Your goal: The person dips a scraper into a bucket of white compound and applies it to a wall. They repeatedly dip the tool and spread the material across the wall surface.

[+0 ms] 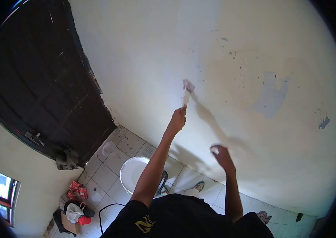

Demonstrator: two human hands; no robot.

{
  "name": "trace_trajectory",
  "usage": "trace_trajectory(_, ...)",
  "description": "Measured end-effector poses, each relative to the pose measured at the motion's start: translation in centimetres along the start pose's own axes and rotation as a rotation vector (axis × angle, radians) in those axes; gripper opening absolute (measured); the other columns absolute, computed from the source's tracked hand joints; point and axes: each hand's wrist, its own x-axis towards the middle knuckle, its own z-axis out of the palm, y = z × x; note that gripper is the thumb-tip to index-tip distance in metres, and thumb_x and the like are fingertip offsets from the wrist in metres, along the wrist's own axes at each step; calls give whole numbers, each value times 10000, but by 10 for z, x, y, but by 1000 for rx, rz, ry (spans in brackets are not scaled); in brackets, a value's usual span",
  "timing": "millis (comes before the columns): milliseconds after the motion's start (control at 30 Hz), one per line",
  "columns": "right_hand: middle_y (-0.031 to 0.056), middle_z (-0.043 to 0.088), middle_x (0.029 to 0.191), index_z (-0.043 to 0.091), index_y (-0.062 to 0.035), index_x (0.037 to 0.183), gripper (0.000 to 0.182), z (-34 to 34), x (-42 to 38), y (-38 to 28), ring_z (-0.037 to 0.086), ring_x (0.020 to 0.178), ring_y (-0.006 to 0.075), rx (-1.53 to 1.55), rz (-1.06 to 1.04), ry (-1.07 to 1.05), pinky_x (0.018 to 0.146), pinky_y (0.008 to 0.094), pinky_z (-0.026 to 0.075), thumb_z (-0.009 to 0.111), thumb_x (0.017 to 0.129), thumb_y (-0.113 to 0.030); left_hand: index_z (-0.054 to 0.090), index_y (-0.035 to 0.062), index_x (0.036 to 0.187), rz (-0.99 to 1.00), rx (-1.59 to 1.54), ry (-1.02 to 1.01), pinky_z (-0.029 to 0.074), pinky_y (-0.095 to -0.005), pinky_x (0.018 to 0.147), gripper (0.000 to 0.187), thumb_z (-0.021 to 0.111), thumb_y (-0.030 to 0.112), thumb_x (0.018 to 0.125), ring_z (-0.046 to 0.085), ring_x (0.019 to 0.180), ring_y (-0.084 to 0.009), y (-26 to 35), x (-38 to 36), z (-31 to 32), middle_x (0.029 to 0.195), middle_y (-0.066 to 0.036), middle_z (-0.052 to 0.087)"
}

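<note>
My left hand point(178, 118) is raised to the cream wall point(144, 59), fingers wrapped round the pale handle of a paintbrush point(189, 86). The brush's broad, brownish, white-smeared head points up at the wall; whether it touches cannot be told. Lower and to the right, my right hand point(222, 155) is closed round a small white thing point(214, 150), too small to name. Below my left forearm stands a white bucket point(122, 173), partly hidden by the arm. Grey bare patches point(271, 97) and dark specks mark the wall on the right.
A dark wooden door point(45, 75) fills the left side. On the tiled floor point(106, 180) are a clear plastic cup point(108, 148), red packets point(77, 191), a cardboard box point(70, 224) with bags, and a black cable point(104, 209). A foot point(198, 187) shows beneath me.
</note>
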Motion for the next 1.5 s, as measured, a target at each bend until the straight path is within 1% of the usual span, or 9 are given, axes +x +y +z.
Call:
trace_trajectory(200,136,549,1306,651,-60,1002,278,-106,79,-93,448,1302,360,-350,-508,662,1071,511,375,551,781,75,433,79,745,221,229,137,272,-261,422,386,445,358,1013,309,454,-62,26,-31,4,545,38,325)
trace_trajectory(500,137,539,1337,604,-50,1071,307,-130,136,-40,439,1318,344,-531,-636,725,1100,550,311,521,817,100,410,103,729,544,255,108,243,-256,399,426,403,415,1020,279,437,-47,125,19,40,538,65,305)
trace_trajectory(533,137,539,1337,604,-50,1071,307,-131,138,-36,439,1318,344,-531,-647,728,1100,550,311,521,817,100,499,-58,832,431,352,171,395,-447,579,447,403,334,1024,388,581,-333,117,26,39,630,-218,449)
trace_trajectory(667,111,529,1356,586,-32,1035,243,-131,140,-30,447,1317,313,-586,-694,738,1127,511,307,502,827,63,564,-54,920,272,513,233,437,-532,688,483,369,377,1018,541,877,-519,18,19,15,874,-334,574)
trace_trajectory(700,111,535,1350,583,-29,1016,223,-131,138,-30,456,1310,311,-589,-702,733,1129,512,304,501,830,62,521,-15,766,285,581,241,376,-381,424,541,383,450,1007,462,451,-179,-24,18,2,537,-86,479)
trace_trajectory(733,111,535,1350,583,-29,1016,223,-130,137,-28,456,1310,311,-584,-701,733,1129,512,304,501,830,62,538,-9,769,398,639,164,391,-391,437,541,389,458,996,483,455,-207,-72,17,-15,547,-103,503)
trace_trajectory(767,111,544,1339,582,-27,1013,218,-129,137,-27,461,1306,312,-588,-700,734,1127,515,306,501,831,62,606,-44,961,-57,650,70,473,-530,779,508,381,409,1001,557,965,-508,-67,-3,-19,971,-320,607)
trace_trajectory(967,110,579,1294,588,-27,979,207,-126,139,-27,483,1287,317,-587,-703,748,1115,534,312,499,827,82,689,91,945,-65,1281,368,526,-455,758,329,672,395,819,666,885,-350,-25,-47,-29,925,-155,694)
trace_trajectory(1500,121,622,1236,591,-28,959,205,-123,142,-21,509,1264,320,-596,-695,791,1105,542,315,496,825,93,557,18,723,650,374,412,349,-326,488,313,670,270,869,389,471,-142,230,1,18,523,-53,448)
